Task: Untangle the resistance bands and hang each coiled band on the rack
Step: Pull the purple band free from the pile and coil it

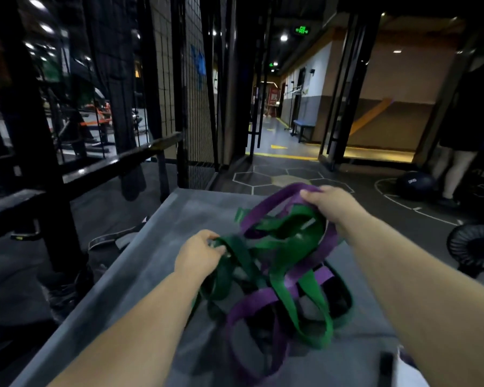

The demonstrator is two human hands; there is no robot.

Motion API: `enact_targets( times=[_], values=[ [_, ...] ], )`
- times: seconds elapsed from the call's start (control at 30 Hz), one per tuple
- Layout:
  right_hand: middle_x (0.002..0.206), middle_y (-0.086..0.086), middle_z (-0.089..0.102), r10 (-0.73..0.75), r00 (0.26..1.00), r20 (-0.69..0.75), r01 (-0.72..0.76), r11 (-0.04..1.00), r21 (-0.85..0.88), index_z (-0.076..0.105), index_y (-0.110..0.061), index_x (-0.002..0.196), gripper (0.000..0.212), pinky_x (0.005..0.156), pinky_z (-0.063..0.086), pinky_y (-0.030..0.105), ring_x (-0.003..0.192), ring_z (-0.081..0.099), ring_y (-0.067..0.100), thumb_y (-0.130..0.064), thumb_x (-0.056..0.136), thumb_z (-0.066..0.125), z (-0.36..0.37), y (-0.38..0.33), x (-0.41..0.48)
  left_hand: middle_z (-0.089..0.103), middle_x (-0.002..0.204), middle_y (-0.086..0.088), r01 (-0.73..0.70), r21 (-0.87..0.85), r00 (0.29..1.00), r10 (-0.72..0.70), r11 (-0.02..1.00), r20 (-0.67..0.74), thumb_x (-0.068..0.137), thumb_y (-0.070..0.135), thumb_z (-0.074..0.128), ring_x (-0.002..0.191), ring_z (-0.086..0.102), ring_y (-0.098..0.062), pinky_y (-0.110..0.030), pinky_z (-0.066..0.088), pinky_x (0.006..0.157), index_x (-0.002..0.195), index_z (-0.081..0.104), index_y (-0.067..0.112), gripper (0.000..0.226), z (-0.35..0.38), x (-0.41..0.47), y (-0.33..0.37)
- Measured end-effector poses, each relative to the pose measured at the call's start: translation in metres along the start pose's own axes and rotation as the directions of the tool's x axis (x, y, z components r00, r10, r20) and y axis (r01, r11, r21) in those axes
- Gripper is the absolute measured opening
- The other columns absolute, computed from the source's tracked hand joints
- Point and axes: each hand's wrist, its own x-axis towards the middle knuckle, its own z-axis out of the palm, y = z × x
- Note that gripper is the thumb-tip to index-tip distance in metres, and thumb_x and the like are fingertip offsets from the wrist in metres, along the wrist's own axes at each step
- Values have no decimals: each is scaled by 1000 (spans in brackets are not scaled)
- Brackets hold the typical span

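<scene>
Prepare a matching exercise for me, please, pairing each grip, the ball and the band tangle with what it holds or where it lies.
Column one:
1. left grip
2. right grip
3. dark ball
4. band tangle

Column two:
A. on the floor
B. holds the purple band
C. holds the dark green band
D. lies on the grey platform

Pairs: 1-C, 2-B, 3-A, 4-D.

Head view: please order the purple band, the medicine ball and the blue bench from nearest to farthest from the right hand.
1. purple band: gripped by the right hand.
2. medicine ball: on the floor, right.
3. blue bench: far down the corridor.
</scene>
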Motion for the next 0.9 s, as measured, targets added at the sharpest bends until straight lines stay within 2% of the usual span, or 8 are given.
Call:
enact_targets(
  times=[0.07,0.13,0.27,0.4,0.5,0.6,0.77,0.9],
  values=[
    [89,2,63,-73,997,-7,73,996,56,60,-19,108,20,76,47,28,77,60,18,-32,93,65,-14,-31,6,63,117,2,-9,-86,997,2,996,-83,91,35,63,86,55,-14,-30,50,77,118,58,26,29,-11,10,13],
    [92,5,65,-111,993,-38,115,984,136,60,-18,104,18,69,46,27,75,60,18,-32,94,65,-25,-50,16,62,114,3,-32,-109,994,20,994,-112,92,37,62,84,53,-13,-30,48,76,121,57,25,32,-21,19,23],
    [76,8,66,-88,995,-46,97,953,289,63,-15,92,18,67,49,31,67,62,21,-33,94,63,-34,-59,25,55,135,2,-68,-150,991,50,986,-124,92,37,62,106,56,-17,-30,48,83,131,53,28,41,-32,29,22],
    [63,2,65,-89,996,7,81,935,346,60,-14,91,15,66,50,33,55,61,13,-28,98,60,-33,-49,23,51,139,-4,13,-70,997,-7,997,79,93,36,61,104,57,-21,-28,48,83,139,47,24,50,-31,32,11],
    [57,-1,66,-84,996,40,62,920,386,60,-10,94,15,65,53,30,56,61,13,-24,98,59,-26,-39,19,50,138,-9,16,57,987,-25,998,160,91,20,52,109,59,-32,-35,52,82,140,47,24,50,-23,28,13],
    [67,2,67,-87,995,50,54,886,461,61,-9,96,14,60,55,27,59,63,13,-22,99,57,-21,-43,8,51,139,-4,-100,-47,973,108,994,204,89,12,52,121,53,-22,-27,46,95,137,51,22,49,-13,10,36],
    [73,3,68,-157,988,0,131,824,551,62,-9,99,15,66,54,30,64,62,15,-22,101,54,-21,-70,-15,51,137,6,-153,-290,829,283,945,483,87,37,70,122,49,-11,-26,38,101,143,40,25,64,9,-33,87],
    [74,-1,70,-201,975,-97,214,724,655,60,-11,108,17,63,55,27,60,64,9,-25,100,55,-34,-102,-31,47,117,16,-261,-281,845,359,923,396,84,39,72,113,46,-4,-21,37,92,129,37,35,57,28,-45,105]
  ],
)
